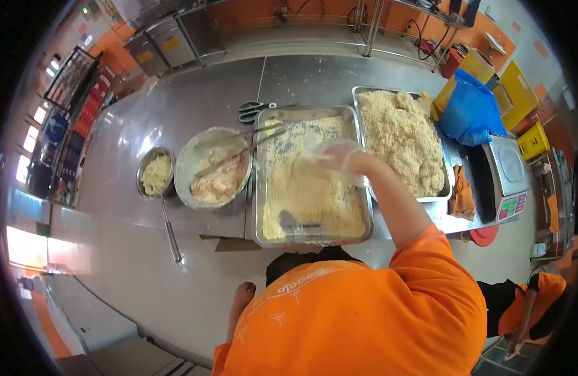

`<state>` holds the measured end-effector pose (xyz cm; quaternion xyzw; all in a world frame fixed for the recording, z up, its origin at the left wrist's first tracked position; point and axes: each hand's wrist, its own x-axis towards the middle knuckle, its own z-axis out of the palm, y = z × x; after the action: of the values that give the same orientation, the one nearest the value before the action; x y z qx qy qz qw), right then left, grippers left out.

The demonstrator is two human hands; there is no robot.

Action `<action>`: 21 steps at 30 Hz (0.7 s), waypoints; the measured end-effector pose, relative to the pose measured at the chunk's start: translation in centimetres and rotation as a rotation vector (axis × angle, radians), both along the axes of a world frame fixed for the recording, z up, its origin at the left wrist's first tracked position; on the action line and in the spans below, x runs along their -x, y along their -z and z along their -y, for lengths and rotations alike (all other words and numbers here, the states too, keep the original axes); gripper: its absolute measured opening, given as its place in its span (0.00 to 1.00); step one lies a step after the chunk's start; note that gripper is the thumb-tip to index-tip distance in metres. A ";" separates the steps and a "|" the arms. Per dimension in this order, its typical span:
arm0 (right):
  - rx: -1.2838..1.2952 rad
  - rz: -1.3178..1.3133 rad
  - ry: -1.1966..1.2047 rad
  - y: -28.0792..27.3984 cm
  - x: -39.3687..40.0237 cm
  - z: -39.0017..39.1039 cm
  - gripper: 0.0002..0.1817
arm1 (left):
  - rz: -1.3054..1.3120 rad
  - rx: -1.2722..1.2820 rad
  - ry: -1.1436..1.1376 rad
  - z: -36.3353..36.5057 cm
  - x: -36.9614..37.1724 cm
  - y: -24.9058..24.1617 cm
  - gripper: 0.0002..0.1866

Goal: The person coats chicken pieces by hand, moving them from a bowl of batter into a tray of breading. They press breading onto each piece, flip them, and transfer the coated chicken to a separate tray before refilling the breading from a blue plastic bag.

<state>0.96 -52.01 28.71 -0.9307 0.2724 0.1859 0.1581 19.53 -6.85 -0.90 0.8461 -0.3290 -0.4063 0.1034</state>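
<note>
My right hand point(339, 156), in a clear plastic glove, is over the metal tray point(261, 219) of yellowish breading crumbs point(308, 194). Motion blurs its fingers, and I cannot tell whether they grip anything. Bare metal shows through the crumbs near the tray's front. Down beside my body, away from the table, my left hand point(244, 291) hangs with its fingers curled in. Metal tongs point(242, 151) lie across from the tray into a bowl point(183, 182), which contains pale, wet meat pieces point(220, 183). To the right, a second tray point(449, 188) bears a heap of crumb-coated pieces point(402, 141).
A long-handled strainer point(168, 232) with crumbs stands left of the bowl. Scissors point(254, 109) lie behind the tray. On the right are a blue bag point(471, 109), a brown cloth point(462, 194) and a scale point(507, 172). Another person point(527, 307) is at the lower right.
</note>
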 end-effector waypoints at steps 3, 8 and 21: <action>0.333 0.000 -0.290 6.5 -2.1 -0.7 0.26 | -0.015 -0.044 -0.036 -1.5 0.3 1.2 0.17; 0.180 -0.058 0.002 5.5 -4.0 -5.2 0.29 | -0.028 -0.230 -0.216 -5.7 0.7 0.6 0.18; 0.249 -0.038 0.272 8.9 -9.6 -2.6 0.26 | 0.064 -0.057 -0.044 -13.0 0.5 6.9 0.19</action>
<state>10.51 -49.43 19.77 -0.8940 0.4196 0.1450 0.0600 18.98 6.14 -7.79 0.8682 -0.3020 -0.3859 0.0778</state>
